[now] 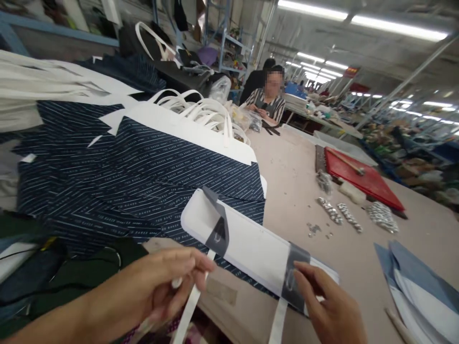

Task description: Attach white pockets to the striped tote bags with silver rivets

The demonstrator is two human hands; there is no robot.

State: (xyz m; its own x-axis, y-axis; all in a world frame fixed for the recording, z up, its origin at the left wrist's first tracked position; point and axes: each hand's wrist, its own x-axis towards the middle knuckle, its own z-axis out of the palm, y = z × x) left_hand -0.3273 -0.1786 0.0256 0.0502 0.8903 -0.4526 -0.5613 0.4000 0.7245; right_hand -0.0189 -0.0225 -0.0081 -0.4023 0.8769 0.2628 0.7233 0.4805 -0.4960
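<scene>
A long white panel with rounded ends lies at a slant across striped dark blue fabric. Two dark grey patches wrap it, a left one and a right one, each showing a pale oblong mark. White straps hang from them, a left strap and a right strap. My left hand, slightly blurred, has its fingers closed around the left strap just below the panel. My right hand is at the right patch, thumb and forefinger apart, fingertips at its surface.
White handles stand along the fabric stack. Further right lie a red board with a hammer, bags of metal pieces and loose bits. Blue-grey pieces lie at right. A person sits across the table.
</scene>
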